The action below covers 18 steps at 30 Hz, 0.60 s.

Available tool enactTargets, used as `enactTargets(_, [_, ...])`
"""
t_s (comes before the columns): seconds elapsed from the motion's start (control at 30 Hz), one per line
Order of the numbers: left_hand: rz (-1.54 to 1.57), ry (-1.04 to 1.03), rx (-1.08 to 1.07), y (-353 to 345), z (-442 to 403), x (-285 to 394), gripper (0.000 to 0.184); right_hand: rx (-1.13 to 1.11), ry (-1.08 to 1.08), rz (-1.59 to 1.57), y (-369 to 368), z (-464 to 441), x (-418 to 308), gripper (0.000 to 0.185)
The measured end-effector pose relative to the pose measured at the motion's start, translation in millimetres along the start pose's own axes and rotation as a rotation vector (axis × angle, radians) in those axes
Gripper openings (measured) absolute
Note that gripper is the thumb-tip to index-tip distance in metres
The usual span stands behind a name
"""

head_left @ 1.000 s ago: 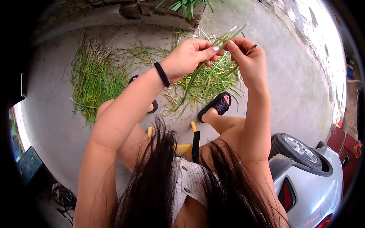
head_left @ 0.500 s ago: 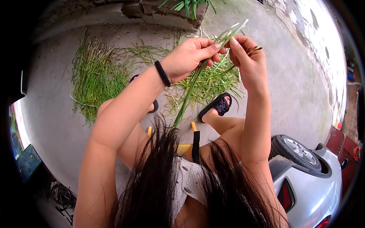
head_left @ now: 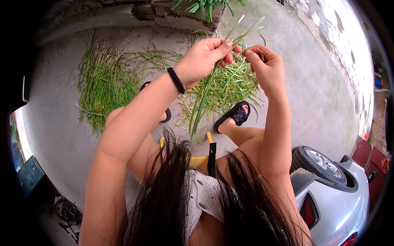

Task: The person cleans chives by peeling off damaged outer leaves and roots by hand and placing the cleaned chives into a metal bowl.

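Between the thumb and fingers of my left hand (head_left: 207, 57) are a few long green stalks (head_left: 201, 104); their pale ends stick up past the thumb and their leaves hang down toward my knees. Just right of it, separated by a small gap, my right hand (head_left: 266, 63) is closed in a pinch, with brownish withered bits showing in its curled fingers. Under both hands a loose heap of green stalks (head_left: 230, 84) lies on the ground. A larger, neater pile of green stalks (head_left: 104, 84) lies to the left.
A crumbling ledge (head_left: 180, 18) runs along the top, with green leaves (head_left: 205, 6) on it. My sandalled foot (head_left: 236, 115) is beside the loose heap. A silver car part (head_left: 340, 205) and a wheel (head_left: 320, 162) stand at the lower right.
My right hand has come away from the stalks and moved slightly down. The stalks in my left hand have spread, their pale ends fanning apart.
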<state>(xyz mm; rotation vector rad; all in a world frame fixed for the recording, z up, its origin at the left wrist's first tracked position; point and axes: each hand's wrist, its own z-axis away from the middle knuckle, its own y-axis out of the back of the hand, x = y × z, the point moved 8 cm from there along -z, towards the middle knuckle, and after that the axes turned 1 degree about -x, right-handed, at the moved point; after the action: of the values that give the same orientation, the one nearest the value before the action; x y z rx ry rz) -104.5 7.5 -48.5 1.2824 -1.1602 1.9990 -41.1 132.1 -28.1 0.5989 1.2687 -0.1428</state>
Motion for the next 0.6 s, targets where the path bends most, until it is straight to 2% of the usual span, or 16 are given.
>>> enactTargets(0.07, [-0.006, -0.008, 0.006, 1, 0, 1, 0.031, 0.108, -0.06, -0.016, 14, -3, 6, 0.024])
enactTargets(0.17, [0.011, 0.023, 0.014, -2, 2, 1, 0.032, 0.121, -0.001, -0.368, 13, -3, -5, 0.03])
enactTargets(0.2, [0.009, 0.03, 0.01, -2, 2, 0, 0.032, 0.004, 0.025, -0.469, 3, -4, -11, 0.033])
enactTargets(0.33, [0.007, 0.072, 0.032, -4, 3, -4, 0.033, -0.163, 0.051, -0.423, -20, 4, -21, 0.025])
enactTargets(0.43, [-0.006, 0.111, -0.005, -5, 3, -5, 0.032, -0.109, -0.013, -0.189, -7, 0, -6, 0.02])
enactTargets(0.47, [-0.009, 0.116, 0.016, -4, 3, -4, 0.033, 0.017, 0.019, -0.028, 3, -1, -7, 0.02])
enactTargets(0.6, [-0.049, 0.121, 0.028, -3, 2, -4, 0.034, 0.315, 0.102, -0.325, 45, -6, -2, 0.02])
